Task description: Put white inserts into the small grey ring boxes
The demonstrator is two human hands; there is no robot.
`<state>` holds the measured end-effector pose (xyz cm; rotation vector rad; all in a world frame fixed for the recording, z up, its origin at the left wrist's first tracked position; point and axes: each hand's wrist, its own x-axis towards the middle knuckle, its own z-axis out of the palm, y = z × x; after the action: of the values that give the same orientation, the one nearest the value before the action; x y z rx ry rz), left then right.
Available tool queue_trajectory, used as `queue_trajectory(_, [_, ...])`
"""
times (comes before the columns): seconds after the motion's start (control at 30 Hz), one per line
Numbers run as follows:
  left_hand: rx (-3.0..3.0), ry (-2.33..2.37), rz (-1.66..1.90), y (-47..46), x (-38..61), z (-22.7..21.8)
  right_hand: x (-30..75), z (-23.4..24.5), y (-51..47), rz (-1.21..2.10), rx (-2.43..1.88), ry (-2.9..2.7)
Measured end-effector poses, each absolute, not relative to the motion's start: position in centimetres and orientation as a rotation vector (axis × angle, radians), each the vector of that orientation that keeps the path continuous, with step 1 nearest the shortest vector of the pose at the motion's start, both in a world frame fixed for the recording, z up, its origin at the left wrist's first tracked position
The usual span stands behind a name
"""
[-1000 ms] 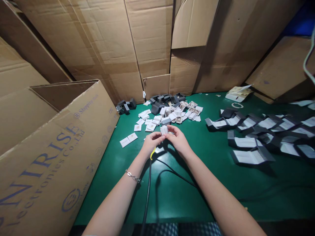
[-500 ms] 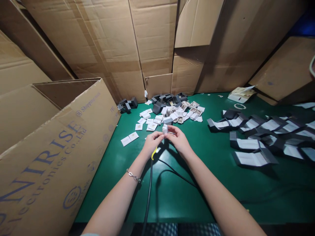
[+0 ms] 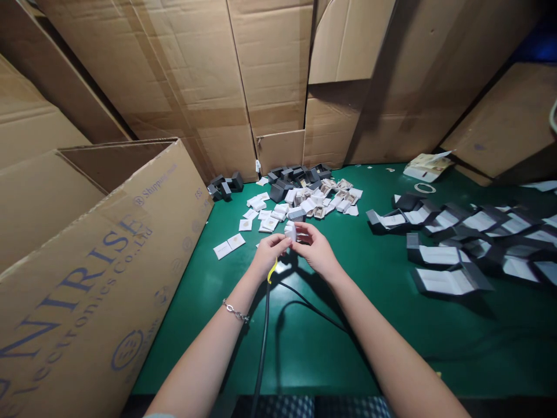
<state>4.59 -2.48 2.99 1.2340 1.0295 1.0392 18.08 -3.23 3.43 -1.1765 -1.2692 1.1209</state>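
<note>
A small white folded card piece (image 3: 290, 231) is pinched between my two hands above the green table. My left hand (image 3: 268, 253) grips its lower left edge with thumb and fingertips. From the other side, my right hand (image 3: 314, 247) has its thumb and fingers closed around the piece. Just beyond my fingers lies a heap of white card pieces (image 3: 308, 204), some showing brown insides. Black box parts (image 3: 282, 188) are piled behind them. Flat white cards (image 3: 229, 246) rest to the left. A black cable with a yellow part (image 3: 272, 271) runs beneath my left wrist.
A large open cardboard carton (image 3: 108, 255) stands at the left. Rows of open black boxes with white linings (image 3: 444, 281) spread over the right side of the green table (image 3: 374, 337). A tape ring (image 3: 425, 188) lies at the back right. Stacked cartons (image 3: 278, 69) wall off the back.
The white piece has turned slightly between my fingers and shifted a little to the left. Both hands stay in nearly the same place.
</note>
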Motion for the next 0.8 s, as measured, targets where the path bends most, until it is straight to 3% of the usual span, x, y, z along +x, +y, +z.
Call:
queue_trajectory(0.17, [1.296, 1.036, 1.02, -2.5, 4.5, 3.1, 18.2, 3.7, -3.6, 0.941, -1.264, -1.442])
queue_trajectory(0.37, [1.227, 0.958, 1.047, -2.2, 4.5, 2.5, 18.3, 3.7, -3.2, 1.198, -1.109, -1.347])
queue_trajectory(0.67, [1.335, 0.927, 1.008, -2.8, 4.6, 3.2, 18.9, 3.6, -2.9, 1.218, -1.083, -1.221])
queue_trajectory(0.8, [1.369, 0.91, 0.99, -2.9, 4.6, 3.5, 19.1, 3.6, -2.8, 1.382, -1.047, -1.126])
